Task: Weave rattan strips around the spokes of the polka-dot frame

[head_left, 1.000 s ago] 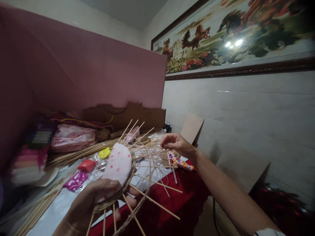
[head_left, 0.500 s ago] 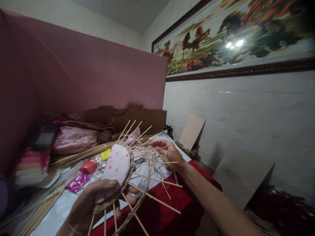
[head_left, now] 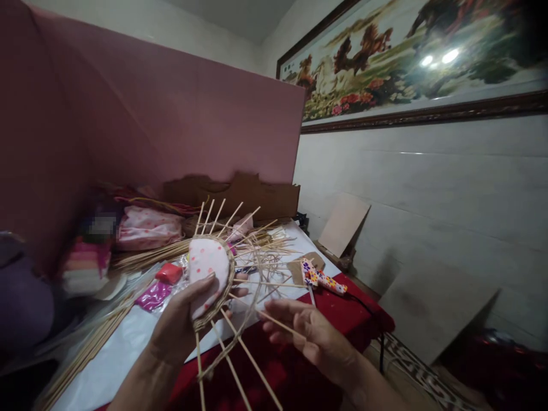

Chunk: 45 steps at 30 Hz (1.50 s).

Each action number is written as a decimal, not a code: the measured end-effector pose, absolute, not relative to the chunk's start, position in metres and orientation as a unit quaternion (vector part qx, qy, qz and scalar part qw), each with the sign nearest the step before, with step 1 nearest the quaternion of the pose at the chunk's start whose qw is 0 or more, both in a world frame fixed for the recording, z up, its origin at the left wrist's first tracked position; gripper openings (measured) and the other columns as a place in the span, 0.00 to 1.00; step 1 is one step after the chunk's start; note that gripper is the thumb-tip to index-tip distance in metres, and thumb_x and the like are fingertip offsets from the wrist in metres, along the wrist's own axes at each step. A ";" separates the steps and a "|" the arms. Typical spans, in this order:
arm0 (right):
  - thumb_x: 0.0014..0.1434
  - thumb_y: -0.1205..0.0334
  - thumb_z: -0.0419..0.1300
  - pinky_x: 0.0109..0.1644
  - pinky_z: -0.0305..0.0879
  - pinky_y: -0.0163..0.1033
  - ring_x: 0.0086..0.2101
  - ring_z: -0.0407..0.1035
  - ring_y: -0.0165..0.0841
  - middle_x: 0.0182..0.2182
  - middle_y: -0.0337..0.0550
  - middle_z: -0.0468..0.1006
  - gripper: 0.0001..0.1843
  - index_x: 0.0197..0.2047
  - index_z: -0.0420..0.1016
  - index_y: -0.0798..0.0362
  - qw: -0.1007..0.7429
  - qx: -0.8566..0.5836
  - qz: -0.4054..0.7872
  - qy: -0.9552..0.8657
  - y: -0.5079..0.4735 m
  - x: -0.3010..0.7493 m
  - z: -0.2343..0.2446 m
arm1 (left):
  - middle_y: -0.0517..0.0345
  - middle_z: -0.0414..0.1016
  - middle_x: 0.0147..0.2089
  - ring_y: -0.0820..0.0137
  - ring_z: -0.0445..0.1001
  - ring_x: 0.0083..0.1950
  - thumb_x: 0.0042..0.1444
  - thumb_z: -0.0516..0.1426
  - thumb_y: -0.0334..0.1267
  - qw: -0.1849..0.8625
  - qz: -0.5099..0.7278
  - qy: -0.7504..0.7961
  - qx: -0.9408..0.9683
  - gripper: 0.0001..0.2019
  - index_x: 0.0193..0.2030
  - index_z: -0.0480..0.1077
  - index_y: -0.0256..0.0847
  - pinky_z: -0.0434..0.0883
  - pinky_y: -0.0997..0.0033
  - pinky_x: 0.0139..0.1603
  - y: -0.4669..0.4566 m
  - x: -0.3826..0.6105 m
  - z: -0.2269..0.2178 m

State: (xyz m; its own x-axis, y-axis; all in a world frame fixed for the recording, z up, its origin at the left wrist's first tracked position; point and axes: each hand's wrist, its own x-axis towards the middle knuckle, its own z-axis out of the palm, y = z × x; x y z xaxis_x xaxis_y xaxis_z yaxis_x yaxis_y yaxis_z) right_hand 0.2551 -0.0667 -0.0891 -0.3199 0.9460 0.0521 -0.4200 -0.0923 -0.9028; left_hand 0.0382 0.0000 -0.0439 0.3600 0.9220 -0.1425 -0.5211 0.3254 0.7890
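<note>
My left hand point(head_left: 184, 322) grips a small woven basket base point(head_left: 209, 274), a pink dotted fabric disc ringed with woven cane, held upright above the table. Thin wooden spokes point(head_left: 252, 311) stick out from it all around, and a loose strand of cane loops past them. My right hand point(head_left: 306, 331) is low on the right, fingers spread, touching one of the lower spokes near its middle.
A table point(head_left: 128, 342) with a white sheet and red cloth carries bundles of cane sticks point(head_left: 145, 260), a red packet point(head_left: 169, 273), a magenta packet point(head_left: 154, 295), a flowered tool point(head_left: 321, 279) and pink fabric bags point(head_left: 148, 228). A pink board stands behind; cardboard panels lean on the right wall.
My right hand has come down from the upper spokes near the far side to the lower spokes close to me. The view has shifted slightly left.
</note>
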 end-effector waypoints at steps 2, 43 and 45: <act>0.51 0.49 0.62 0.42 0.65 0.40 0.37 0.70 0.33 0.40 0.51 0.76 0.23 0.45 0.73 0.55 0.499 -0.314 0.664 -0.460 -0.061 0.258 -0.089 | 0.43 0.79 0.32 0.58 0.78 0.30 0.53 0.53 0.28 0.752 0.481 0.294 0.342 0.15 0.47 0.68 0.28 0.76 0.66 0.21 0.000 0.036 -0.044; 0.50 0.56 0.63 0.41 0.64 0.32 0.39 0.70 0.28 0.43 0.43 0.75 0.26 0.51 0.65 0.53 0.426 -0.370 0.165 -0.809 0.075 0.200 0.061 | 0.47 0.79 0.26 0.61 0.78 0.36 0.57 0.44 0.27 0.543 0.670 0.163 0.479 0.20 0.54 0.62 0.20 0.75 0.61 0.41 -0.036 -0.003 0.150; 0.48 0.57 0.64 0.38 0.65 0.32 0.35 0.70 0.28 0.36 0.41 0.76 0.24 0.48 0.67 0.55 0.427 -0.363 0.187 -0.807 0.078 0.184 0.062 | 0.46 0.80 0.29 0.61 0.77 0.39 0.57 0.45 0.26 0.538 0.665 0.140 0.499 0.19 0.54 0.61 0.19 0.74 0.60 0.42 -0.035 -0.003 0.157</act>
